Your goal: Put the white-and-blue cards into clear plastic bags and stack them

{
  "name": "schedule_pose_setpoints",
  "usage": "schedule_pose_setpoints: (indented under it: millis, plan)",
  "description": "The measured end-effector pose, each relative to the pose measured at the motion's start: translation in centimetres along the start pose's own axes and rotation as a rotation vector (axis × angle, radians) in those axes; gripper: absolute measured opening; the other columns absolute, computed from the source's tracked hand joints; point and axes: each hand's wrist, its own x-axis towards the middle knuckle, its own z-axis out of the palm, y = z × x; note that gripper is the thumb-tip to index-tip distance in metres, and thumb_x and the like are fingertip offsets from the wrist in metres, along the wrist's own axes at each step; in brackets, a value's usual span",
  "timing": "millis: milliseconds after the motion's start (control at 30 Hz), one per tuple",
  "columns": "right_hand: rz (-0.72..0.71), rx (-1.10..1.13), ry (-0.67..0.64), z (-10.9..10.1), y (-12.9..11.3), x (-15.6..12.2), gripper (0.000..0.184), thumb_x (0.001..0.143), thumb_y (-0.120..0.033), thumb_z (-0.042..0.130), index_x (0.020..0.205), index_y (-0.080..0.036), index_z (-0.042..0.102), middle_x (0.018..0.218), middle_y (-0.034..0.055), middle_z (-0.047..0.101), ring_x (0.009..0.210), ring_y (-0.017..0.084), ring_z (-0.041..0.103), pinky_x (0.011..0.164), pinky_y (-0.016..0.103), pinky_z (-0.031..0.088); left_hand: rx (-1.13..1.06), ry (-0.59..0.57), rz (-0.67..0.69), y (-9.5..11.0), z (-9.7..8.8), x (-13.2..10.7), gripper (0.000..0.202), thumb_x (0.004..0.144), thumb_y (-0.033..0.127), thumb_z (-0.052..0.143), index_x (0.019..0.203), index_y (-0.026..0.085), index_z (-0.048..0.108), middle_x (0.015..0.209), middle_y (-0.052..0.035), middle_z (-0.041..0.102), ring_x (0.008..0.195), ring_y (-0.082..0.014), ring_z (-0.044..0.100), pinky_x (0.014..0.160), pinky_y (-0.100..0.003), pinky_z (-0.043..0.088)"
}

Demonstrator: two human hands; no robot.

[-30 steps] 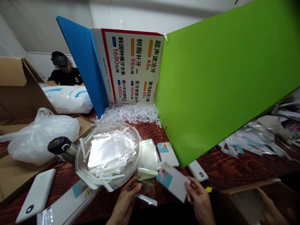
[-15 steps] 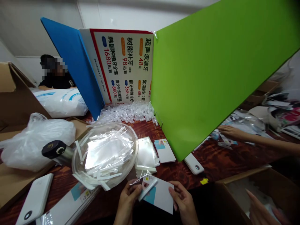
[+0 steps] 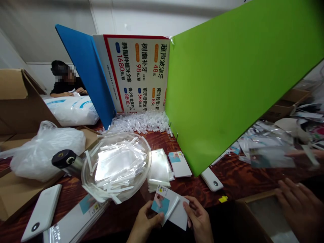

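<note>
Low in the middle, a white printed card [image 3: 183, 214] with a blue picture end lies partly inside a clear plastic sleeve [image 3: 170, 206], whose shiny edge crosses the card at a slant. My left hand [image 3: 149, 219] pinches the sleeve over the picture end, thumb on top. At the card's other end, my right hand [image 3: 198, 217] grips the bare white part between thumb and fingers. Just beyond my hands lies a stack of clear sleeves [image 3: 159, 168], with a small pile of the same printed cards [image 3: 180, 164] to its right.
A round clear tub [image 3: 149, 158] holds shiny film and strips. Left of it stand a dark-capped bottle [image 3: 64, 158], a white device [image 3: 42, 212] and bagged cards [image 3: 76, 219]. A green board [image 3: 222, 84] rises ahead. Another person's hand [image 3: 300, 206] is over a carton [image 3: 255, 216].
My left hand has shifted along the card, and the sleeve's edge now lies farther over it toward my right hand. At the right, the other person's hands have moved and lift a bagged card.
</note>
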Motion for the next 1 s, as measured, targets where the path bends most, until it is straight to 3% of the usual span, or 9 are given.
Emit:
schedule_pose_setpoints:
  millis: [100, 200, 333, 433, 633, 733, 833, 900, 1000]
  plan:
    - [0.021, -0.023, -0.07, -0.4, 0.2, -0.1, 0.047, 0.069, -0.056, 0.081, 0.092, -0.017, 0.071, 0.067, 0.0018, 0.065, 0.043, 0.006, 0.04, 0.038, 0.018, 0.027, -0.051, 0.015, -0.013, 1.4, -0.8, -0.4, 0.055, 0.07, 0.057, 0.082, 0.107, 0.016, 0.076, 0.108, -0.0137, 0.076, 0.097, -0.0273, 0.07, 0.077, -0.031, 0.054]
    - [0.033, -0.044, -0.151, -0.2, 0.3, -0.2, 0.046, 0.07, -0.056, 0.08, 0.092, -0.016, 0.071, 0.066, 0.0011, 0.064, 0.041, 0.006, 0.04, 0.037, 0.018, 0.027, -0.224, 0.068, 0.007, 2.4, -1.1, -0.6, 0.056, 0.074, 0.054, 0.08, 0.118, 0.018, 0.073, 0.109, -0.0137, 0.077, 0.103, -0.0294, 0.07, 0.088, -0.036, 0.053]
    - [0.036, -0.016, -0.145, 1.1, 0.7, -0.6, 0.046, 0.072, -0.06, 0.078, 0.086, -0.018, 0.065, 0.058, -0.0022, 0.059, 0.038, 0.006, 0.04, 0.036, 0.018, 0.032, -0.249, 0.091, 0.016, 1.7, 0.1, -0.3, 0.053, 0.072, 0.051, 0.083, 0.108, 0.013, 0.076, 0.101, -0.0146, 0.079, 0.094, -0.029, 0.072, 0.085, -0.036, 0.053]
    - [0.064, 0.039, -0.202, 1.9, 1.0, -1.3, 0.048, 0.07, -0.058, 0.08, 0.092, -0.019, 0.064, 0.06, -0.002, 0.061, 0.043, 0.01, 0.051, 0.043, 0.022, 0.044, -0.305, 0.145, -0.036, 0.5, 0.9, 0.1, 0.056, 0.063, 0.051, 0.089, 0.1, 0.011, 0.077, 0.091, -0.0143, 0.079, 0.091, -0.0307, 0.073, 0.088, -0.038, 0.053]
    - [0.024, 0.036, -0.41, 1.8, 0.9, -2.2, 0.062, 0.066, -0.048, 0.085, 0.12, -0.026, 0.063, 0.092, 0.0057, 0.074, 0.079, 0.024, 0.071, 0.072, 0.032, 0.057, -0.354, 0.036, -0.068, 0.4, 0.7, -0.3, 0.051, 0.063, 0.047, 0.089, 0.098, 0.011, 0.077, 0.09, -0.0143, 0.079, 0.095, -0.0324, 0.072, 0.091, -0.04, 0.051]
    - [-0.07, -0.029, -0.37, 2.6, 1.2, -2.4, 0.056, 0.075, -0.046, 0.078, 0.126, -0.029, 0.063, 0.113, 0.0091, 0.074, 0.099, 0.029, 0.071, 0.087, 0.036, 0.056, -0.305, -0.031, -0.041, 1.2, 0.6, -1.2, 0.052, 0.065, 0.049, 0.088, 0.1, 0.011, 0.078, 0.097, -0.0159, 0.078, 0.097, -0.0323, 0.071, 0.092, -0.04, 0.05]
    - [-0.118, -0.115, -0.33, 3.7, 1.9, -2.5, 0.05, 0.076, -0.052, 0.074, 0.119, -0.027, 0.07, 0.11, 0.0094, 0.076, 0.094, 0.03, 0.072, 0.083, 0.037, 0.058, -0.151, -0.042, -0.008, 1.6, -0.1, -2.0, 0.053, 0.065, 0.052, 0.087, 0.096, 0.01, 0.078, 0.095, -0.0163, 0.078, 0.092, -0.0317, 0.071, 0.088, -0.039, 0.051]
    - [-0.098, -0.171, -0.384, 4.3, 2.1, -2.7, 0.051, 0.072, -0.054, 0.077, 0.113, -0.025, 0.074, 0.099, 0.0089, 0.078, 0.084, 0.03, 0.073, 0.077, 0.036, 0.059, -0.075, -0.017, -0.001, 1.4, -1.1, -2.3, 0.055, 0.064, 0.056, 0.086, 0.092, 0.01, 0.078, 0.092, -0.0163, 0.078, 0.087, -0.0311, 0.071, 0.083, -0.038, 0.051]
    - [-0.068, -0.103, -0.543, 4.8, 1.6, -2.8, 0.074, 0.063, -0.053, 0.084, 0.13, -0.027, 0.066, 0.119, 0.0104, 0.074, 0.104, 0.034, 0.07, 0.09, 0.04, 0.056, -0.099, 0.087, -0.037, 0.6, -2.8, -2.6, 0.061, 0.058, 0.06, 0.087, 0.091, 0.01, 0.077, 0.088, -0.0162, 0.078, 0.083, -0.0315, 0.071, 0.079, -0.039, 0.051]
